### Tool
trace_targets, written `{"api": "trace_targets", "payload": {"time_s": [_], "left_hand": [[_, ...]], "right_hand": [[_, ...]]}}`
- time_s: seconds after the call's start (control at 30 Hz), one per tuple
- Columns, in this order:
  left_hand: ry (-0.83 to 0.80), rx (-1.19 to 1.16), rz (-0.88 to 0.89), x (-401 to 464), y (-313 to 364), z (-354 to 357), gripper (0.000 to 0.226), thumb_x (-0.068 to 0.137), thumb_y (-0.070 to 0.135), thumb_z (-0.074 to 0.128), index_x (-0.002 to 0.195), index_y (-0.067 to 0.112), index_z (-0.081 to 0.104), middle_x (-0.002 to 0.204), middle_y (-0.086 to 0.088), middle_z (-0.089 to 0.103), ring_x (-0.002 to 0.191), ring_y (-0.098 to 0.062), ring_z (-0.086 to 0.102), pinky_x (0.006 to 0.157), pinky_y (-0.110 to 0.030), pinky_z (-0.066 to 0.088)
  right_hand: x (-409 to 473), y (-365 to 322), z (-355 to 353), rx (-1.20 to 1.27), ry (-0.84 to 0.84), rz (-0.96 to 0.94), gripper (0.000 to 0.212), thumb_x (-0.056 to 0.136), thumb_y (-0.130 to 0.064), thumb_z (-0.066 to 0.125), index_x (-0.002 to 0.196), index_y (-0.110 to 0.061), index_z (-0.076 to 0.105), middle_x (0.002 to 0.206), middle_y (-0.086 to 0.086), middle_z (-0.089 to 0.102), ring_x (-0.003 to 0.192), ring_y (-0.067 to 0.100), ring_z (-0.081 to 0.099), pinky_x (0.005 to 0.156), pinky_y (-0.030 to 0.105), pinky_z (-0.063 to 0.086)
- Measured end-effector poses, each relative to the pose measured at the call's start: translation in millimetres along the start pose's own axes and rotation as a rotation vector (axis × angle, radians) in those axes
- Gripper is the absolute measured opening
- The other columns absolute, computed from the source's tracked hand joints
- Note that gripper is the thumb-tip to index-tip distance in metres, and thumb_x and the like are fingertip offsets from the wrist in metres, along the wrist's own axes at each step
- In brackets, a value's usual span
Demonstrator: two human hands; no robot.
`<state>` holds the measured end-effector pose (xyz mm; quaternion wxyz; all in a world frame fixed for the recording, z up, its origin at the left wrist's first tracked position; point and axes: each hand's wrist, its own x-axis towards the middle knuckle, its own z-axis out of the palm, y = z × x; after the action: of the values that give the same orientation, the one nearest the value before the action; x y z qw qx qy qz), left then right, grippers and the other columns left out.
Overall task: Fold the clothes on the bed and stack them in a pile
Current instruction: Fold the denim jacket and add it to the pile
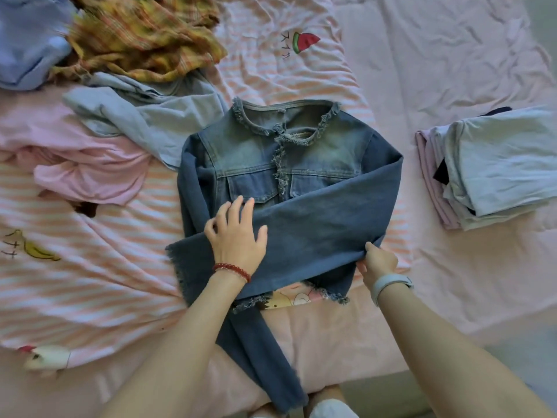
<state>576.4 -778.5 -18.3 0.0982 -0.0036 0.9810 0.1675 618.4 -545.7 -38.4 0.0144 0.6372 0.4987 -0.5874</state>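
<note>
A blue denim jacket (pixel 301 158) with frayed edges lies front up in the middle of the bed. One sleeve (pixel 316 230) is folded across its lower front; the other sleeve (pixel 262 351) hangs down toward me over the bed edge. My left hand (pixel 236 233) rests flat on the folded sleeve near its cuff, fingers spread. My right hand (pixel 378 262) pinches the fold at the jacket's lower right corner. A pile of folded clothes (pixel 494 173), pale blue over lilac, sits at the right.
Unfolded clothes lie at the left: a pink garment (pixel 81 164), a light grey-blue one (pixel 144 113), a yellow plaid one (pixel 144 34) and a blue one (pixel 27 40). A striped pink sheet (pixel 90 273) with fruit prints covers the bed.
</note>
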Motion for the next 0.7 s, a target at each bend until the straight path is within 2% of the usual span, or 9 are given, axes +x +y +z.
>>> {"api": "trace_targets", "payload": {"time_s": [0.07, 0.17, 0.27, 0.33, 0.4, 0.5, 0.57, 0.63, 0.7], "left_hand": [[-0.135, 0.098, 0.055, 26, 8, 8, 0.052, 0.091, 0.045, 0.046, 0.138, 0.022, 0.038, 0.134, 0.001, 0.049, 0.128, -0.021, 0.035, 0.1, -0.042, 0.02], [-0.245, 0.063, 0.091, 43, 14, 5, 0.034, 0.095, 0.042, 0.042, 0.117, 0.022, 0.059, 0.111, 0.0, 0.065, 0.107, -0.021, 0.054, 0.094, -0.038, 0.03], [-0.16, -0.376, 0.01, 28, 4, -9, 0.02, 0.093, 0.028, 0.052, 0.096, 0.015, 0.067, 0.091, -0.003, 0.069, 0.088, -0.02, 0.061, 0.078, -0.033, 0.044], [-0.025, -0.53, -0.03, 8, -9, -22, 0.014, 0.091, 0.019, 0.055, 0.083, 0.015, 0.066, 0.075, 0.0, 0.066, 0.073, -0.001, 0.057, 0.07, -0.021, 0.043], [0.009, -0.589, -0.064, -15, -23, -33, 0.02, 0.091, 0.013, 0.056, 0.073, 0.021, 0.061, 0.068, 0.004, 0.061, 0.065, 0.002, 0.054, 0.061, -0.009, 0.039], [-0.116, -0.569, -0.163, -39, -39, -32, 0.023, 0.091, 0.023, 0.056, 0.069, 0.031, 0.056, 0.069, 0.01, 0.061, 0.068, -0.006, 0.055, 0.063, -0.023, 0.042], [-0.316, -0.467, -0.221, -42, -50, -29, 0.012, 0.086, 0.041, 0.059, 0.077, 0.032, 0.059, 0.079, 0.014, 0.064, 0.08, -0.01, 0.06, 0.067, -0.028, 0.043], [-0.558, -0.119, -0.137, -42, -62, -27, 0.024, 0.08, 0.053, 0.06, 0.09, 0.031, 0.059, 0.094, 0.011, 0.063, 0.094, -0.013, 0.058, 0.076, -0.03, 0.044], [-0.583, 0.071, 0.011, -44, -74, -25, 0.027, 0.082, 0.051, 0.059, 0.097, 0.028, 0.06, 0.102, 0.006, 0.058, 0.106, -0.017, 0.052, 0.083, -0.031, 0.041]], "right_hand": [[3, -1, -5, 0.079, 0.003, 0.027, 0.022, 0.083, 0.007, 0.039, 0.068, -0.007, 0.048, 0.068, 0.005, 0.044, 0.057, 0.017, 0.039, 0.052, 0.027, 0.037], [-1, -2, -17, 0.266, -0.118, 0.082, 0.023, 0.086, 0.001, 0.036, 0.081, -0.011, 0.055, 0.074, 0.006, 0.054, 0.066, 0.018, 0.05, 0.062, 0.028, 0.042], [-6, -7, -31, 0.509, -0.288, 0.126, 0.028, 0.091, -0.003, 0.034, 0.097, -0.013, 0.06, 0.089, 0.004, 0.064, 0.083, 0.018, 0.059, 0.076, 0.027, 0.048], [-11, -10, -34, 0.554, -0.375, 0.093, 0.027, 0.089, -0.001, 0.034, 0.097, -0.009, 0.059, 0.091, 0.005, 0.065, 0.085, 0.018, 0.06, 0.072, 0.026, 0.05], [-16, -7, -31, 0.51, -0.432, 0.032, 0.027, 0.087, 0.002, 0.034, 0.104, -0.005, 0.053, 0.096, 0.009, 0.06, 0.087, 0.02, 0.056, 0.07, 0.027, 0.047], [-19, 2, -22, 0.419, -0.389, -0.013, 0.028, 0.086, 0.008, 0.034, 0.105, -0.005, 0.051, 0.089, 0.01, 0.059, 0.08, 0.02, 0.056, 0.063, 0.026, 0.046], [-21, 11, -19, 0.359, -0.365, 0.057, 0.02, 0.091, 0.0, 0.038, 0.096, -0.007, 0.055, 0.085, 0.006, 0.061, 0.079, 0.019, 0.058, 0.064, 0.026, 0.049], [-20, 22, -21, 0.286, -0.399, 0.176, 0.018, 0.096, -0.016, 0.044, 0.107, -0.012, 0.057, 0.101, 0.004, 0.064, 0.094, 0.019, 0.06, 0.079, 0.031, 0.049], [-21, 34, -24, 0.177, -0.455, 0.218, 0.026, 0.095, -0.023, 0.049, 0.12, -0.015, 0.053, 0.114, 0.004, 0.063, 0.103, 0.019, 0.059, 0.085, 0.033, 0.048]]}}
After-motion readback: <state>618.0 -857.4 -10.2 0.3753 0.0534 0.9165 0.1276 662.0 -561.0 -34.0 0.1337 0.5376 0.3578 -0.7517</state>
